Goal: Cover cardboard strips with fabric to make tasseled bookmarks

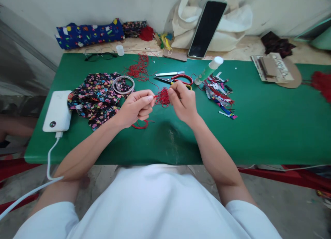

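Meanwhile, left hand and right hand pinching tangled red thread bundle above green felt-covered table; red-handled scissors lying at 12 o'clock. Thread looking light, limp, snag-prone; gripping loose ends seems best.

Seen from above, two bare hands meet over a green table. The left hand and the right hand each pinch a side of a small tangle of red cord held between them. Just left of the left hand lies floral fabric with a pale ring on it, and further left a white power bank. Beyond the right hand lie red-handled scissors and a glue stick; to its right, a heap of fabric scraps.
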{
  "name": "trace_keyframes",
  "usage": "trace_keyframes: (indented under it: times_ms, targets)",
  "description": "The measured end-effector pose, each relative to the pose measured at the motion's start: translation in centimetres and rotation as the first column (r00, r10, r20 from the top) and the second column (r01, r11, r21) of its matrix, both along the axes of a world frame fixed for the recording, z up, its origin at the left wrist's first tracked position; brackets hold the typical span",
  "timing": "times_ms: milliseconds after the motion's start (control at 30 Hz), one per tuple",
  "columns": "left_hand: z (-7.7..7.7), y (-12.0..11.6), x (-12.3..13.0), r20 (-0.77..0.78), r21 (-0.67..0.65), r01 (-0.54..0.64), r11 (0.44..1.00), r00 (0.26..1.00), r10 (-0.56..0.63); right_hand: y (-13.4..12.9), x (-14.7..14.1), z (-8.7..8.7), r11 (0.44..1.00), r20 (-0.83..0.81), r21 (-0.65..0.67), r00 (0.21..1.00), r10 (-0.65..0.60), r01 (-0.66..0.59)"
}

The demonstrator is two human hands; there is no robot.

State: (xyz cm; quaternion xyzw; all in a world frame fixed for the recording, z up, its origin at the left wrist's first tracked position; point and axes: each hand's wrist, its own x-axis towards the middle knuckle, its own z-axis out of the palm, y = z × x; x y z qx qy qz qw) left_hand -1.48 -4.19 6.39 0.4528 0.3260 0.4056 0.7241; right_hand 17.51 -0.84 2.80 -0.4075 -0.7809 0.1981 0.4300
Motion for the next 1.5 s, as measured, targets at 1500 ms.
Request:
trace_keyframes:
  times_ms: [1500]
  targets:
    - [-1.8, 0.8, 0.2, -0.091, 0.07, -0.042, 0.997, 0.995, 0.048, -0.9, -1.0, 1.1, 0.955, -0.517, -0.215, 0.853, 0.065, -0.203]
